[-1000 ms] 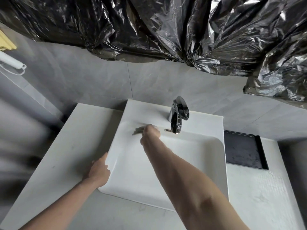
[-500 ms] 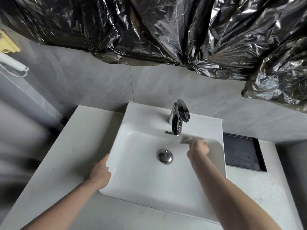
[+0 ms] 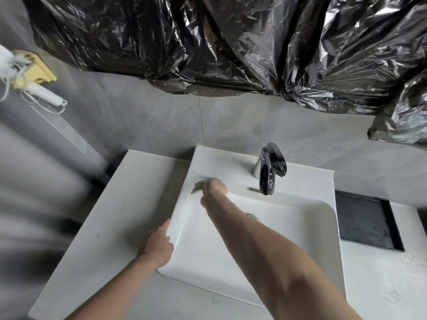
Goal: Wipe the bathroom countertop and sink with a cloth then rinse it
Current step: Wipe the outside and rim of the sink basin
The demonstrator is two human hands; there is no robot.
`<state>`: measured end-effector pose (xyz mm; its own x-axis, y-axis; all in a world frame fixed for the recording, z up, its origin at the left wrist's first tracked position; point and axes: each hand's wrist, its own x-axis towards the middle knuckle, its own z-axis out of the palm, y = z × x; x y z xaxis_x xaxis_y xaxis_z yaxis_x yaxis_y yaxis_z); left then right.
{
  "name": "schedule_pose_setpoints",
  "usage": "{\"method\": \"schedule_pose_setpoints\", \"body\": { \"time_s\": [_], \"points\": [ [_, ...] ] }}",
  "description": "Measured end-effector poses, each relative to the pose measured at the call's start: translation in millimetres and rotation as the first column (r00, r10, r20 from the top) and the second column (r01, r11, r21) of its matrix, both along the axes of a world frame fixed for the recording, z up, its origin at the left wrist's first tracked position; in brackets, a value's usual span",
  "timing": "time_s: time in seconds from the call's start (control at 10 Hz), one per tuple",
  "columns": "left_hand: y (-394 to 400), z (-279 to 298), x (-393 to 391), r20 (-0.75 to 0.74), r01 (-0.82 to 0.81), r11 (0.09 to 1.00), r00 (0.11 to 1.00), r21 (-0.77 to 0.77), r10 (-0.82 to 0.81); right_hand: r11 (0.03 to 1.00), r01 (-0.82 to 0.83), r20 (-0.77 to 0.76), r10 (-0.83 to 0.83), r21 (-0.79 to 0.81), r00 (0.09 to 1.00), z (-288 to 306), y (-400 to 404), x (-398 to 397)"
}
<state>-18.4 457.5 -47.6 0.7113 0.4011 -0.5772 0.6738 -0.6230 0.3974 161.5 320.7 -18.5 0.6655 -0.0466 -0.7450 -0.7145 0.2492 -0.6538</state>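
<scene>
The right hand [image 3: 213, 189] is closed around a grey cloth [image 3: 198, 187], pressing it on the sink [image 3: 300, 227] rim at its back left corner, left of the faucet [image 3: 269, 168]. The left hand [image 3: 158, 244] rests on the sink's left edge beside the countertop [image 3: 120, 204], its fingers bent against the rim.

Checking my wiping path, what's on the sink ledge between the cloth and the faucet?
Nothing: in the head view, bare white ledge runs from the cloth to the faucet.

Bare countertop [image 3: 129, 204] left of the sink [image 3: 300, 227]; faucet [image 3: 269, 169] upright on its back ledge.
</scene>
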Motion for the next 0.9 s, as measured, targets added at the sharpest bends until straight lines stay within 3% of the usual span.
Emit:
{"method": "schedule_pose_setpoints", "body": {
  "time_s": [0.1,0.2,0.3,0.4,0.5,0.7,0.8,0.9],
  "points": [
    [-12,21,2,0.049,0.035,0.999,0.998,0.033,-0.036,0.994,-0.074,0.019,0.073,0.079,0.997,16,38,1],
    [-22,38,3,0.049,0.062,0.997,0.997,0.044,-0.064,0.995,-0.097,0.089,0.098,-0.015,0.991,11,50,-15],
    [-21,44,5,0.038,0.078,0.996,0.996,0.037,-0.079,0.948,-0.276,0.196,0.304,-0.158,0.932,15,36,-36],
    [-8,44,8,0.039,0.094,0.987,0.995,-0.131,-0.090,0.807,-0.525,0.298,0.589,-0.271,0.751,24,14,-53],
    [10,41,8,0.049,0.068,0.941,0.997,-0.331,-0.055,0.673,-0.664,0.259,0.739,-0.326,0.622,22,-5,-69],
    [21,33,3,0.093,0.095,0.915,0.994,-0.393,-0.064,0.219,-0.887,0.131,0.975,-0.406,0.181,-7,-37,-158],
    [17,36,1,0.090,0.091,0.921,0.994,-0.378,-0.061,0.279,-0.866,0.138,0.960,-0.416,0.243,0,-52,-191],
    [10,39,-1,0.087,0.088,0.931,0.994,-0.355,-0.061,0.233,-0.867,0.118,0.972,-0.440,0.202,14,-87,-189]
  ]
}}
